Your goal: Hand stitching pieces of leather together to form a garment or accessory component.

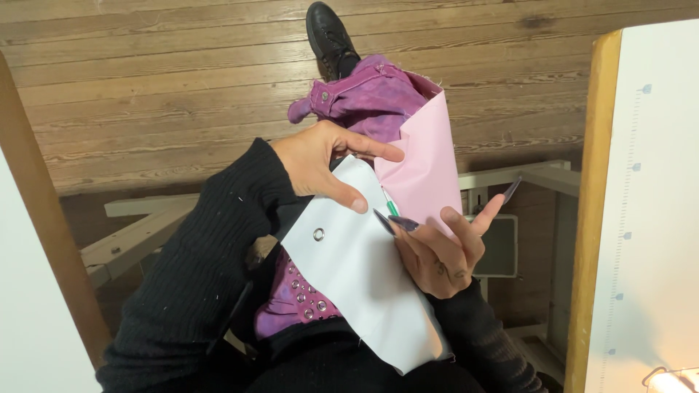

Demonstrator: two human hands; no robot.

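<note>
My left hand pinches the upper edge of a white sheet of material with one metal eyelet, where it meets a pink sheet. My right hand, with long dark nails, holds the seam from below and grips a thin green-tipped tool between the two sheets. Both sleeves are black knit. Purple trousers with metal studs lie under the sheets on my lap.
A wooden plank floor stretches ahead, with a black shoe on it. A grey metal table frame runs below. A white tabletop with a wooden edge and printed ruler marks stands at right.
</note>
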